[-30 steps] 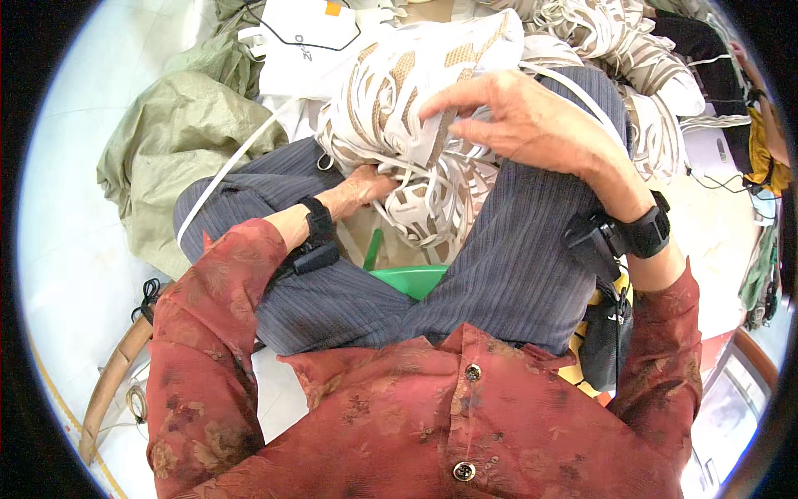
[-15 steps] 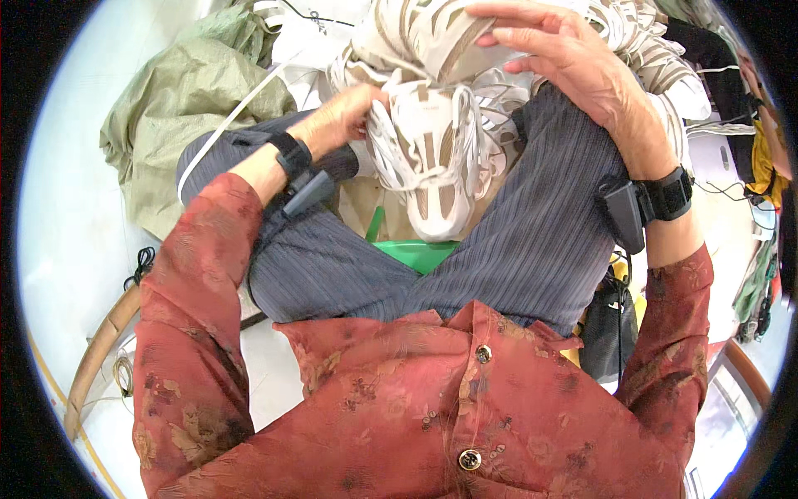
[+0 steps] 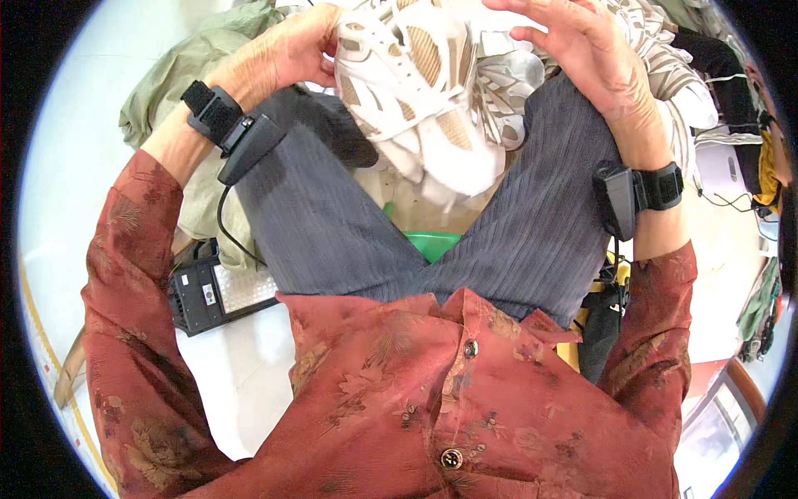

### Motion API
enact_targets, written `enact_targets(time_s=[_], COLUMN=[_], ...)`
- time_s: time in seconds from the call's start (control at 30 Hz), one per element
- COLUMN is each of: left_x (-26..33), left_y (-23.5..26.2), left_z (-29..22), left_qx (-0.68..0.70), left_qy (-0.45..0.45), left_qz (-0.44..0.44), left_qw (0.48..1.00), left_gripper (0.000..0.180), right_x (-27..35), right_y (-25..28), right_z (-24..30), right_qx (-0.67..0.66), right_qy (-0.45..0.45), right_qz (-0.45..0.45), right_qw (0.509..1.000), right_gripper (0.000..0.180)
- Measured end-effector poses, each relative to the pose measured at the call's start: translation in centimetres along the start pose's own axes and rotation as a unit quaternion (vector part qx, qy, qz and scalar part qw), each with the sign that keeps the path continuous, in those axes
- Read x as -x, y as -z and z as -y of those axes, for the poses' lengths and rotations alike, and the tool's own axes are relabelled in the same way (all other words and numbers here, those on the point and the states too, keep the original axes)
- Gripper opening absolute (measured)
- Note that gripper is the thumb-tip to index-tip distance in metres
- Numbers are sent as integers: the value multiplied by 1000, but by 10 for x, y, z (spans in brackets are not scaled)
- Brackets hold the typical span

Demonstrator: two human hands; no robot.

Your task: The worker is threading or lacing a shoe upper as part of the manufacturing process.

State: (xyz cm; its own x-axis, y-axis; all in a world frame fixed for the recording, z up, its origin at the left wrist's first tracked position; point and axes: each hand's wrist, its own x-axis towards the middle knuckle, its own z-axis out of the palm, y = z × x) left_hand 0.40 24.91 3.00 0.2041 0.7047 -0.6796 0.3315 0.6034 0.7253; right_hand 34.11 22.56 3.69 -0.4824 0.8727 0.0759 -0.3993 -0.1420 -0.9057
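A white and beige sneaker [image 3: 399,91], smeared by motion at its toe, hangs tilted between my knees with its toe toward me. My left hand [image 3: 299,50] is at the sneaker's left side, closed on its edge; the fingertips are partly hidden by the shoe. On the other side, my right hand [image 3: 586,58] is held up above my right knee, fingers stretched and apart, with nothing in it. Beyond and beside it lies a heap of similar white and beige shoe pieces [image 3: 657,66].
Green-grey sacking [image 3: 179,116] lies at the far left. Part of a green object [image 3: 432,245] shows between my thighs. A black case with a pale panel [image 3: 220,291] rests on the floor at left. Cables and a black and yellow item [image 3: 603,324] are at my right.
My left hand has moved up and to the left. The sneaker has swung from upright to tilted, its toe shifting right and away. My right hand stays raised, slightly higher in view.
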Motion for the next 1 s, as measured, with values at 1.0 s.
enact_targets(time_s=[1.0], left_x=[91], left_y=[-68], left_z=[-36], left_qx=[-127], left_qy=[-120], left_qz=[70], left_qw=[982], left_gripper=[13], right_x=[28], right_y=[-28], right_z=[-11], right_qx=[294], right_qy=[78], right_qz=[-103], right_qw=[947], right_gripper=[21])
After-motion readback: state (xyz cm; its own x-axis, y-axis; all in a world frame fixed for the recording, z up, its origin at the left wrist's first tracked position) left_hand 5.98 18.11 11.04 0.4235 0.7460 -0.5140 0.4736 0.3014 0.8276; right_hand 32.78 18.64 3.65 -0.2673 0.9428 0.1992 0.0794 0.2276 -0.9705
